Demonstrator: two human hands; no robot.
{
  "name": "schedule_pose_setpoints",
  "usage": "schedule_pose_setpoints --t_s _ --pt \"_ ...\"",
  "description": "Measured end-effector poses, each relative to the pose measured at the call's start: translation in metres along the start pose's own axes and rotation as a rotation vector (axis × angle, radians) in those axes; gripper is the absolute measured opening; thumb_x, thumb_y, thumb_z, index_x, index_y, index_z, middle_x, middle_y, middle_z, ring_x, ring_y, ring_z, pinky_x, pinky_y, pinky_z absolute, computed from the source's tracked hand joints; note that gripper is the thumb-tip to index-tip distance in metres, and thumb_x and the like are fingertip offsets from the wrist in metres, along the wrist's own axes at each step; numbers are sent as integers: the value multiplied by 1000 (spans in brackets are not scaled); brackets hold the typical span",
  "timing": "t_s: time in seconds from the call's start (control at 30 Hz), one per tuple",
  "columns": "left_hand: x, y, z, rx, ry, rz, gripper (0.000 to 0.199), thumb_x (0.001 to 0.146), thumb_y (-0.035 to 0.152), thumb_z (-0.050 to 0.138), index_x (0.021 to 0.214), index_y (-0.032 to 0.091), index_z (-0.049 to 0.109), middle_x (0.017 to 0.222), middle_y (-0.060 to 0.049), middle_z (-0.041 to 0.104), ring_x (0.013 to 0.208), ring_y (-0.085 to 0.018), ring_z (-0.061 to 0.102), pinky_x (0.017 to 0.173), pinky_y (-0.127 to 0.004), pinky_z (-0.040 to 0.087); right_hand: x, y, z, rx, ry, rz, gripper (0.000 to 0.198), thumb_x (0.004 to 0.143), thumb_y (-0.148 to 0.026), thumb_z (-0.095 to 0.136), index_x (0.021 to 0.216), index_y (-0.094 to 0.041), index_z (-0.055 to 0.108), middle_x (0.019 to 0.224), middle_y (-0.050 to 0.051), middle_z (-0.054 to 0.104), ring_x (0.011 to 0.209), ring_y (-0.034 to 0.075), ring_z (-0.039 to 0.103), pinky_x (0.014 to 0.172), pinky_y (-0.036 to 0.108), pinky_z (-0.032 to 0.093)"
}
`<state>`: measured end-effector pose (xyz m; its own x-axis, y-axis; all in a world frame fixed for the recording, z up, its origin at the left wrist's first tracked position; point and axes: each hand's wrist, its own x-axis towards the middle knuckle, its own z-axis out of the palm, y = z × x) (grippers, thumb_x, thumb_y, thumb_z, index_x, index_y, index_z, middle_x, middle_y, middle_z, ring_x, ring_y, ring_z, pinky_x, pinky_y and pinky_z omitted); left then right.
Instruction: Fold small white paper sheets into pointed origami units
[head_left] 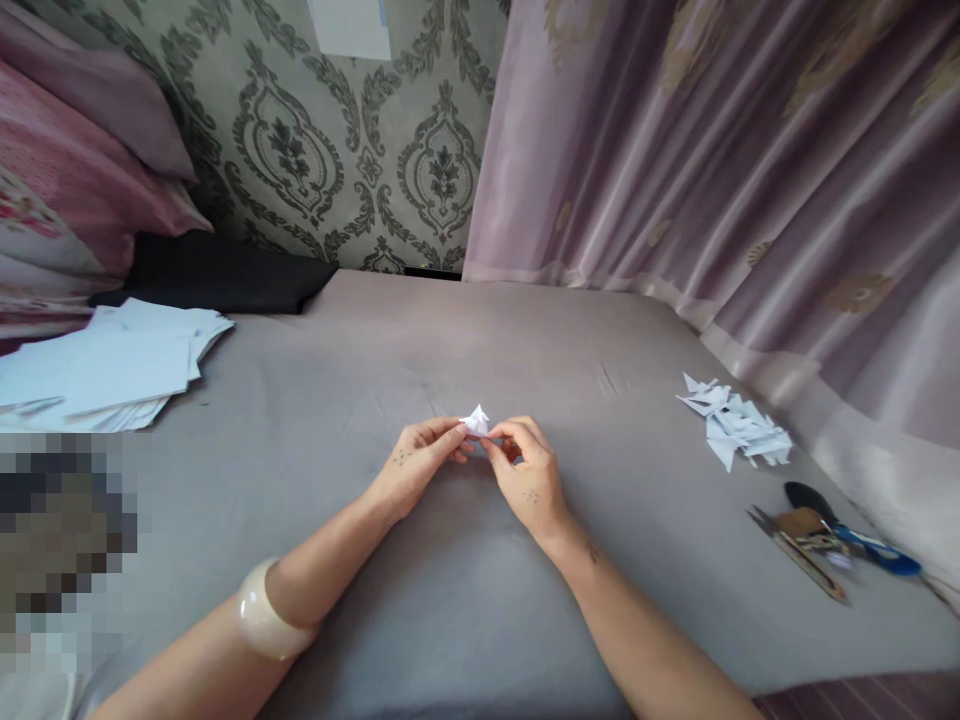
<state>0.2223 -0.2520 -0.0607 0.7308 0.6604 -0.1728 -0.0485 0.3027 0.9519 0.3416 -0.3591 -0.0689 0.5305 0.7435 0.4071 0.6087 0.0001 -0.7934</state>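
Between my two hands is a small white folded paper piece (475, 421) with a pointed top, held just above the grey sheet. My left hand (422, 458) pinches its left side between thumb and fingers. On its lower right edge, my right hand (525, 470) pinches with thumb and index finger. The fingers partly cover the paper, so its full shape is hidden. A pale bangle (262, 612) circles my left forearm.
A heap of white folded paper pieces (739, 425) lies at the right. Nearer me are blue-handled scissors (874, 550) and a slim pointed tool (806, 560). White paper sheets (127, 360) are stacked at the left, before a black folded cloth (225, 272). Curtains (637, 150) border the right.
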Motion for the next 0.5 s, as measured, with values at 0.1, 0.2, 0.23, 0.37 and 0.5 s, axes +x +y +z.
schedule_pose_setpoints --t_s 0.1,0.2,0.23,0.37,0.5 --pt "1 -1 -2 17 -4 0 27 76 35 70 90 13 73 76 -7 70 71 -15 63 68 -25 51 0 1 -1 23 -52 22 4 84 -21 58 81 -23 60 84 1 57 65 12 55 61 24 47" --pt "2 -1 -4 36 -14 -11 26 77 33 68 92 12 73 74 -7 69 72 -16 63 69 -26 51 0 2 0 28 -84 37 5 84 -21 57 81 -23 60 82 1 58 67 12 56 63 24 47" --pt "3 0 -4 33 -18 -19 26 76 31 68 93 12 72 75 -7 69 72 -16 63 69 -26 51 0 3 0 28 -89 39 5 84 -21 57 81 -23 61 83 1 58 68 12 56 63 24 47" --pt "5 -1 -5 -23 -22 -77 29 74 23 63 98 9 71 79 -8 69 76 -16 63 71 -27 51 -1 4 1 -12 -93 23 8 85 -19 56 83 -22 63 84 2 61 70 13 58 65 24 46" --pt "7 -5 -6 -49 28 -83 41 75 22 59 115 10 63 99 -11 68 84 -18 63 73 -29 51 -4 2 0 -184 -93 34 12 84 -17 53 82 -22 64 84 2 62 68 14 58 65 25 45"
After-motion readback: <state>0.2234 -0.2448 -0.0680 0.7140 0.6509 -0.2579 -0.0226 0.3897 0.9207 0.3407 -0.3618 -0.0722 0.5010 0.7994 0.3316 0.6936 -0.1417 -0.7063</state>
